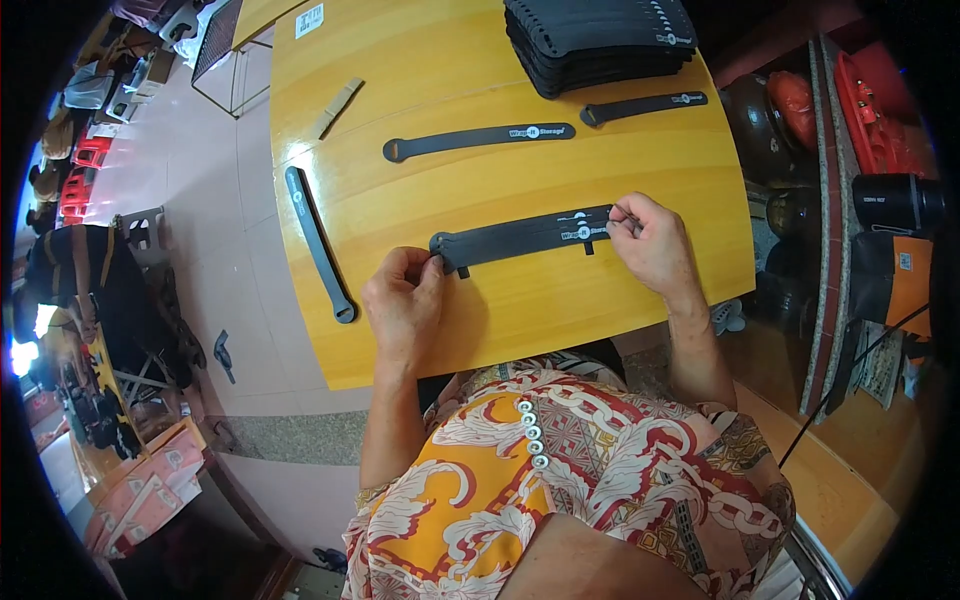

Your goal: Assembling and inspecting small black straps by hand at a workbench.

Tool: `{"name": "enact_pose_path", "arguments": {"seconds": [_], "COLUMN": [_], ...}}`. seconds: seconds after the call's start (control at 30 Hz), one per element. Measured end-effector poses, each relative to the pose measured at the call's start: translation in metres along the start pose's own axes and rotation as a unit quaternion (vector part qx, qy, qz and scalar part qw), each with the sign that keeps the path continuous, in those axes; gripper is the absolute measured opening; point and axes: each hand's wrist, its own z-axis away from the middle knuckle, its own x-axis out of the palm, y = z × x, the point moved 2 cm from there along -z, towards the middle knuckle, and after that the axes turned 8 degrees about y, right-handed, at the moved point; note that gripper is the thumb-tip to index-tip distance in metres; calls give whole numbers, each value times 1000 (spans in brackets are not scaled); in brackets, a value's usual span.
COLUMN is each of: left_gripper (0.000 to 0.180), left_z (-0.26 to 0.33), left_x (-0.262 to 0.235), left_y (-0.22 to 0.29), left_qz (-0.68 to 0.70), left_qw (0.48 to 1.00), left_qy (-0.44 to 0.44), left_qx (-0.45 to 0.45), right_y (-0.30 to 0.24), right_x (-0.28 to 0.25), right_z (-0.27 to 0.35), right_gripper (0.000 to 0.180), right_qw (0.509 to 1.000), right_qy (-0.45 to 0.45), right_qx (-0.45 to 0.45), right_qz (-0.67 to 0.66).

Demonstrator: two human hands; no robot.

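Black strap bundle (515,236) appears light, flexible and hardly fragile; best held by its ends, where left hand (404,303) and right hand (655,248) pinch it

Strap stack (598,50) on table (370,220), behind held straps (505,237).

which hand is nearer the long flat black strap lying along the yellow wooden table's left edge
Left. The left hand is right of that black strap, at the left end of a wide flat black strip; the right hand is farther right, at the strip's other end.
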Motion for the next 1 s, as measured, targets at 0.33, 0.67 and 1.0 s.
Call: {"name": "enact_pose_path", "arguments": {"seconds": [0.33, 0.67, 1.0], "left_gripper": [13, 13, 15], "left_z": [0, -9, -2], "left_x": [-1, -19, -8], "left_y": [4, -13, 5], "left_qz": [-47, 121, 83], "left_qw": [997, 987, 979], "left_qy": [26, -59, -19], "left_qx": [60, -89, 185], "right_y": [-15, -19, -42], "right_x": [1, -1, 18], "right_z": [2, 2, -1], "right_gripper": [13, 16, 9], "right_qw": [995, 993, 995], "right_qy": [8, 4, 33], "right_qx": [-4, 15, -95], "right_qz": [96, 116, -23]}}
